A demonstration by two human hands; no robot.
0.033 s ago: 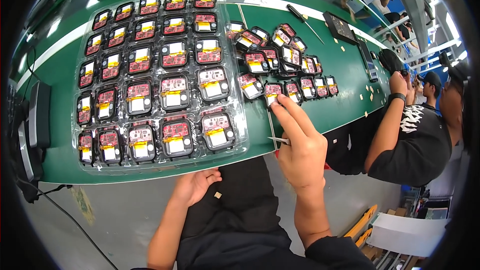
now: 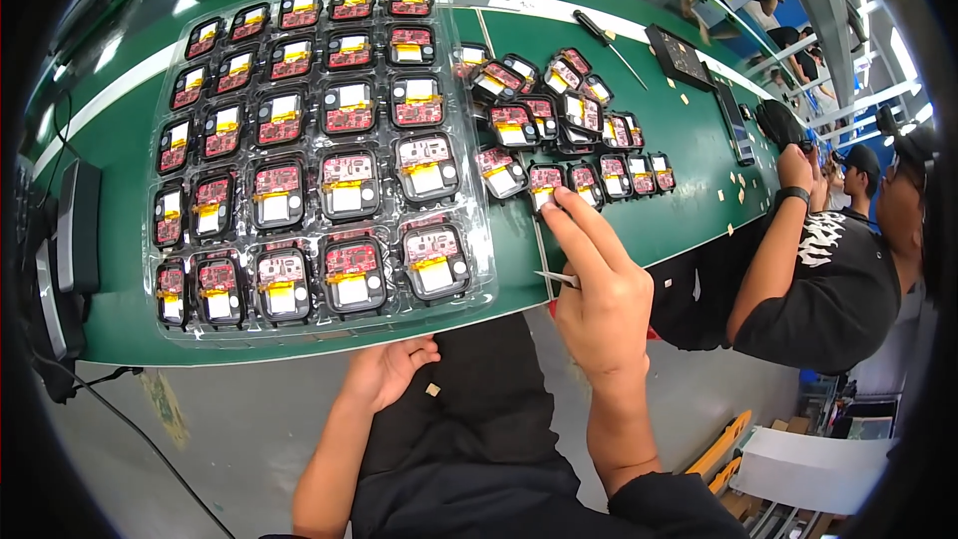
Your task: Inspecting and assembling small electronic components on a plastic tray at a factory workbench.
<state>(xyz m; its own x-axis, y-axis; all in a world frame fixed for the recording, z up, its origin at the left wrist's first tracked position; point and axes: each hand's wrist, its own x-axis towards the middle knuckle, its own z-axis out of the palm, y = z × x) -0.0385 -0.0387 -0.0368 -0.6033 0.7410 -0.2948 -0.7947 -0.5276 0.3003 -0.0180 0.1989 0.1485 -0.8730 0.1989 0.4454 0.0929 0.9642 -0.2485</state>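
My right hand point(image 2: 602, 304) reaches over the table's front edge, index and middle fingers stretched out. Their tips touch a small black-framed watch module point(image 2: 547, 180) with a red circuit board, yellow tape and a white patch. Pale pointed tips, apparently of tweezers point(image 2: 555, 277), stick out from under that hand's curled fingers. My left hand point(image 2: 391, 371) rests by my lap just below the table edge, fingers loosely bent, nothing visible in it. A clear plastic tray point(image 2: 477, 269) left of my right hand holds rows of similar modules. More modules point(image 2: 581, 112) lie heaped and lined up beyond my fingertips.
A screwdriver point(image 2: 591, 26), a black box point(image 2: 679, 57) and a phone-like dark device point(image 2: 736, 120) lie farther right. Small tan squares are scattered near them. Grey-black equipment point(image 2: 78, 230) stands at the left. A co-worker in black point(image 2: 818, 279) sits at the right.
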